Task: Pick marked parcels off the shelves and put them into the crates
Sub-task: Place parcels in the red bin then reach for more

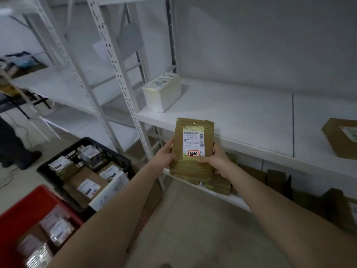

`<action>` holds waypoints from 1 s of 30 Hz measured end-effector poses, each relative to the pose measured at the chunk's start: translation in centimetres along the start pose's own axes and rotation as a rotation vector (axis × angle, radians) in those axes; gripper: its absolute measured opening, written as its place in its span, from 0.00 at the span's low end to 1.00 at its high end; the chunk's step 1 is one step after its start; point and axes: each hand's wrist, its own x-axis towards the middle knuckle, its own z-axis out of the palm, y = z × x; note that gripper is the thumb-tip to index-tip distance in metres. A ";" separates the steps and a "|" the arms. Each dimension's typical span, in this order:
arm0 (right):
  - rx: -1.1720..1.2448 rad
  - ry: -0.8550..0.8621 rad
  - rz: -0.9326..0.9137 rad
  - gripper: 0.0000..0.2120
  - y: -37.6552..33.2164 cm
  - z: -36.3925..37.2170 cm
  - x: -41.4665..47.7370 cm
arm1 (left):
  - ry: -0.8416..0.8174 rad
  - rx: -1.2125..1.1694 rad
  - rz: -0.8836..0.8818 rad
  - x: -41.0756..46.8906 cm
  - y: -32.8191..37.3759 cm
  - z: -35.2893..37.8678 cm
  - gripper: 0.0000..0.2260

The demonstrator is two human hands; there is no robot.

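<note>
So both hands were clamped on one brown parcel [193,167]. The left hand [164,156] had its fingers curled round the left edge, and the right hand [217,161] gripped the lower right side with the thumb lying across the front. The parcel was held upright in the air, wrapped in shiny clear tape, face toward the camera. It had a white shipping label [193,139] with barcodes on it, and at the bottom of that sat a red-bordered sticker [193,153] with black handwritten characters.

It hung just in front of the front edge of the white shelf [241,117], not resting on it as far as I could tell. On that shelf, a white foam box [162,93] with a label on top stood back at the left end, and a brown carton [340,138] sat well off to the right. The lower shelf right behind the hands held a row of brown packets [219,184], pretty dark down there.

Off to the left on the floor, the black crate [90,141] was packed with labelled parcels. The red crate [29,206] was nearer the camera and had a few blurry parcels inside. Someone's dark trouser leg [11,144] showed at the far left.
</note>
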 end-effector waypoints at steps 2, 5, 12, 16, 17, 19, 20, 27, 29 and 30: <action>-0.008 -0.034 0.017 0.43 1.1 2.1 -0.3 | 0.050 0.021 -0.018 -2.0 -1.1 -0.8 0.36; -0.025 -0.100 0.043 0.39 2.9 5.5 -0.3 | 0.139 -0.008 -0.065 -4.4 -3.9 -2.8 0.35; -0.136 -0.248 0.083 0.37 4.8 15.1 -1.4 | 0.331 -0.161 -0.149 -10.5 -9.8 -9.2 0.30; -0.218 -0.341 0.105 0.40 5.6 23.4 -1.7 | 0.459 -0.265 -0.179 -14.6 -13.5 -14.9 0.32; -0.233 -0.366 0.108 0.39 5.7 25.7 -1.9 | 0.493 -0.305 -0.184 -15.7 -14.5 -16.6 0.33; -0.271 -0.416 0.106 0.37 5.9 30.5 -2.4 | 0.542 -0.362 -0.206 -17.9 -16.5 -20.2 0.34; -0.286 -0.442 0.095 0.37 6.0 33.0 -2.5 | 0.566 -0.375 -0.216 -19.0 -17.5 -22.1 0.34; -0.348 -0.599 0.090 0.28 6.4 49.9 -3.5 | 0.740 -0.454 -0.279 -24.7 -23.7 -35.5 0.35; -0.353 -0.619 0.096 0.30 6.6 53.8 -3.4 | 0.771 -0.442 -0.292 -25.6 -25.4 -38.8 0.35; -0.355 -0.630 0.108 0.32 6.7 55.5 -3.4 | 0.781 -0.438 -0.301 -25.9 -26.1 -40.2 0.36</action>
